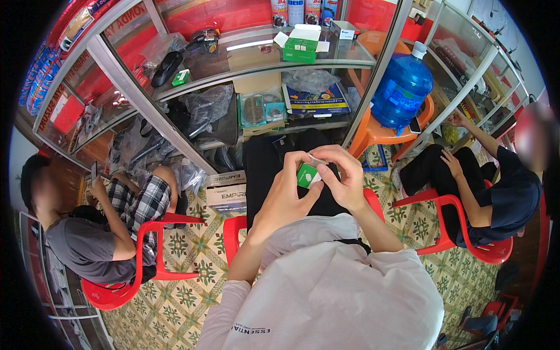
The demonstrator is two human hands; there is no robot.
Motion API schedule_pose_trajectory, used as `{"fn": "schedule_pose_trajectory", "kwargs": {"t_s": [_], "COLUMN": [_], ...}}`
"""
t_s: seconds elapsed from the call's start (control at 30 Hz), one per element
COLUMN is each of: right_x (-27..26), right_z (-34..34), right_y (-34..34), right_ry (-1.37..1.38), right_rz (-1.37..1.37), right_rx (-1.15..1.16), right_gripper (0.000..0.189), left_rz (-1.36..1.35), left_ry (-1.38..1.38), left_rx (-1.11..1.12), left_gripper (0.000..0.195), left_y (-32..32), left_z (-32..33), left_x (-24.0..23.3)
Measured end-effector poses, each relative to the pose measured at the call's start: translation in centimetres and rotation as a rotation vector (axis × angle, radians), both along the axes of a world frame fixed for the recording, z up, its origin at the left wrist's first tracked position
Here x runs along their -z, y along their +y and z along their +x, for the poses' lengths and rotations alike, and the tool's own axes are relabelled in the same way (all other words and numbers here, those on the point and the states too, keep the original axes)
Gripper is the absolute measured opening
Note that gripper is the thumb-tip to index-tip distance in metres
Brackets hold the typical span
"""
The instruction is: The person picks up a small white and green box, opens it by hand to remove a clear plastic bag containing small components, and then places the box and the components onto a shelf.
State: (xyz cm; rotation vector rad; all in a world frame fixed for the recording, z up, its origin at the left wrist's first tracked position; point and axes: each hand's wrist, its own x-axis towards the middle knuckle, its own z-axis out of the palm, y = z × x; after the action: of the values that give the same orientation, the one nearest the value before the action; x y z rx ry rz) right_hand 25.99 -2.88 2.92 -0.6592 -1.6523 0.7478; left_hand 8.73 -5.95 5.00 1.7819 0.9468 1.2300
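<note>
My left hand point(286, 199) holds a small green and white cardboard box point(306, 176) above my lap, its fingers around the near and left sides. My right hand point(343, 177) meets it at the box's upper right end, the fingertips pinching what looks like a small pale flap or piece; which of the two cannot be told. Ahead, on the glass shelf, stands a larger green carton point(300, 50) with its white flaps spread and small green boxes inside. Another small green box point(180, 78) lies farther left on that shelf, beside a black plastic part point(167, 69).
A metal-framed glass cabinet point(262, 74) spans the front, spray cans point(295, 12) at its back. A blue water bottle point(403, 89) stands on an orange chair point(372, 127). People sit on red chairs at left point(89, 245) and right point(494, 197). Battery cartons point(226, 197) rest on the floor.
</note>
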Motion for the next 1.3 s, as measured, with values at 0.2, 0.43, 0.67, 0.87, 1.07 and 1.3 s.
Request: {"fn": "schedule_pose_trajectory", "kwargs": {"t_s": [0.2,0.43,0.67,0.87,1.07,1.3], "right_x": [-0.1,-0.2,0.1,1.7,2.3,-1.8], "right_z": [0.1,0.1,0.1,-0.9,-1.1,1.9], "right_y": [0.0,0.0,-0.1,-0.7,-0.6,0.2], "right_ry": [0.057,-0.019,-0.002,0.112,0.171,0.038], "right_rz": [-0.031,-0.074,-0.134,-0.121,-0.017,-0.564], "right_rx": [0.01,0.037,0.191,0.302,0.279,-0.208], "right_gripper": [0.02,0.012,0.01,0.008,0.011,0.025], "left_rz": [0.048,-0.064,-0.034,-0.019,-0.027,-0.025], "left_ry": [0.034,0.027,0.088,0.087,0.07,0.107], "left_rx": [0.061,0.043,0.065,0.078,0.109,0.085], "left_gripper": [0.047,0.048,0.051,0.051,0.05,0.051], "left_y": [0.2,0.0,-0.1,-0.2,-0.1,0.3], "left_z": [-0.1,0.0,0.2,0.5,0.4,-0.9], "left_x": [0.1,0.2,0.5,0.5,0.2,0.2]}}
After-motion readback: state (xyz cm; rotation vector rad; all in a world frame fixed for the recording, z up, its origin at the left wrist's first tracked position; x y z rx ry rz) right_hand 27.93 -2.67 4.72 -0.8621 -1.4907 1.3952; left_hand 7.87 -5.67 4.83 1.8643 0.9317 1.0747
